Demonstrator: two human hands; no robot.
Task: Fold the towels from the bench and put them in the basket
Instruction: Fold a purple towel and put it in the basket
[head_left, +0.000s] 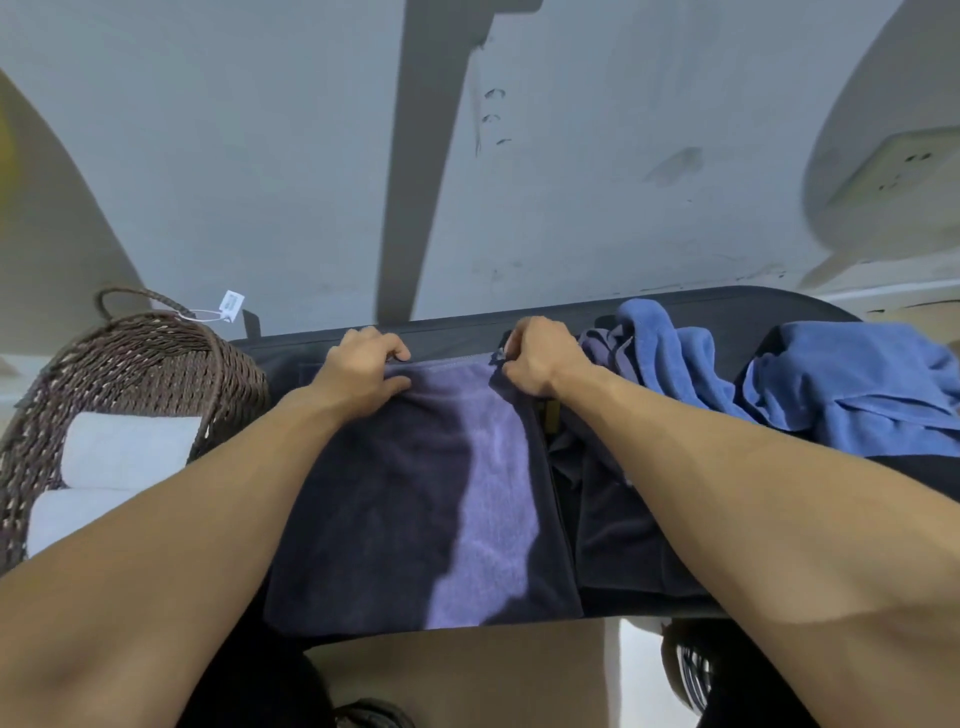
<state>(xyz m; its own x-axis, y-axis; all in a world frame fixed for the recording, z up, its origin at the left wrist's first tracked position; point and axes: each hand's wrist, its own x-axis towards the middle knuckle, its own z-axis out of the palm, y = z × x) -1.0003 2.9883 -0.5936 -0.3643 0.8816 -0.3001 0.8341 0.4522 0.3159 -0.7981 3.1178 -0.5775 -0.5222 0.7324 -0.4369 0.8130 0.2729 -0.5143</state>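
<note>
Towel in hand: a dark purple towel lies flat on the black bench, its near edge hanging over the front.
Left hand: pinches the far left corner, fingers curled on the hem.
Right hand: pinches the far right corner likewise.
Doing it well: it looks wise to keep both corners level and taut, so edges meet squarely.
Waiting towels: a blue heap sits to the right on the bench.
Basket: a brown wicker basket stands left, holding folded white towels.
</note>
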